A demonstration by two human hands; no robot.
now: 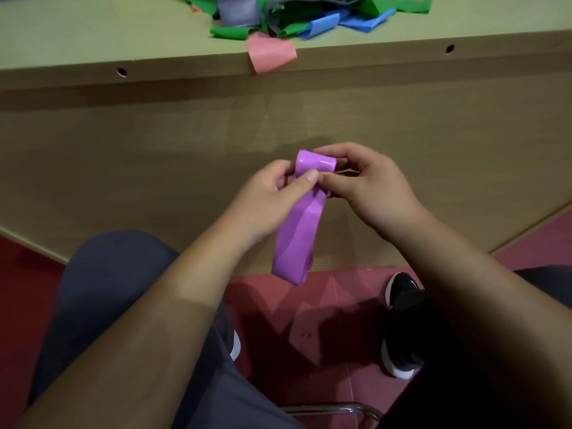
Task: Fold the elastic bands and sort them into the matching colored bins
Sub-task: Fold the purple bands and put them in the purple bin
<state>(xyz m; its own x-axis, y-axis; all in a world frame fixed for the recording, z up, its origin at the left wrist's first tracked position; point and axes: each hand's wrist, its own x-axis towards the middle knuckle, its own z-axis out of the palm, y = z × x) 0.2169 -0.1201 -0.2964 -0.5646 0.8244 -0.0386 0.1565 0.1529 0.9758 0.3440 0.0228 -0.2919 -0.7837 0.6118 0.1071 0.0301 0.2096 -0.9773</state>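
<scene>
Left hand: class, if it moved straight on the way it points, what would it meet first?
The left hand, which pinches the purple band, points towards the right hand. It would likely meet that hand's fingers first, as they grip the same band, though depth is unclear.

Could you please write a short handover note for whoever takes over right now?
Both the left hand and the right hand pinch the purple band near its top; the rest hangs down.
A pile of green, blue and grey bands lies loose on the table; a pink band droops over its edge.
Done: purple band partly folded. Left: finish it, bin it, then the pile. No bins in view.
</scene>
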